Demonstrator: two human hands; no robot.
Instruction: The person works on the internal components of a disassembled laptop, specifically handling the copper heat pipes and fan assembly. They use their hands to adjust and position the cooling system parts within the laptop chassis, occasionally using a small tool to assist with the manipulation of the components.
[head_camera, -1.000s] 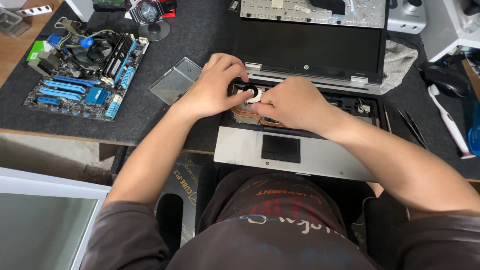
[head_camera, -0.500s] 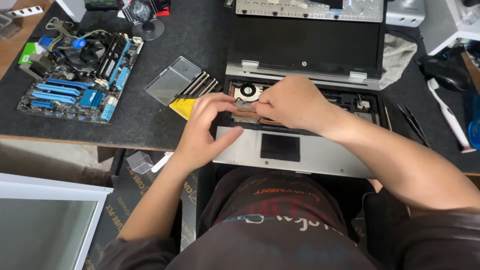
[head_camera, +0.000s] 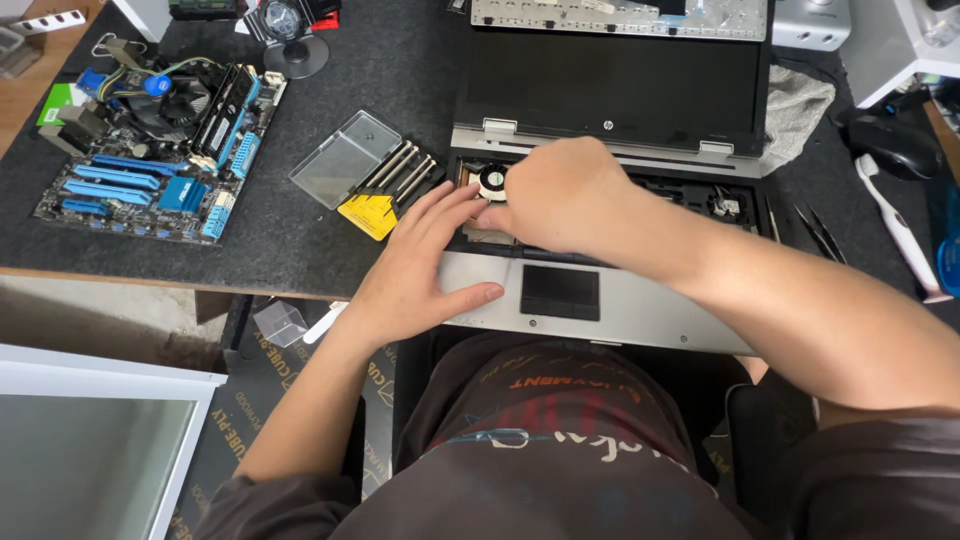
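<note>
Silver and black, the opened laptop (head_camera: 610, 170) sits on the dark mat (head_camera: 400, 90) right in front of me, its keyboard lifted off so the inner bay shows, with the screen tilted back behind it. My right hand (head_camera: 565, 195) lies over the left part of that bay, fingers curled downward just beside the small round cooling fan (head_camera: 493, 181). From this angle the knuckles hide the fingertips, so I cannot tell whether they pinch anything or only press. My left hand (head_camera: 425, 265) rests flat and open on the left end of the silver palm rest (head_camera: 640, 310), thumb stretched along its front edge toward the dark touchpad (head_camera: 560, 292), fingers reaching up to the rim of the bay and touching the right hand's fingers; it holds nothing.

Just left of the laptop lies a small screwdriver set (head_camera: 395, 185), its clear lid (head_camera: 343, 160) swung open and a yellow card beneath the tools. Farther left on the mat is a bare motherboard (head_camera: 150, 150) with blue slots and a fan cooler. On the right side, well apart from my hands, I see a pair of tweezers (head_camera: 820, 232), a white toothbrush (head_camera: 895, 235), a black mouse (head_camera: 890, 145) and a grey cloth (head_camera: 800, 110) tucked behind the screen.
</note>
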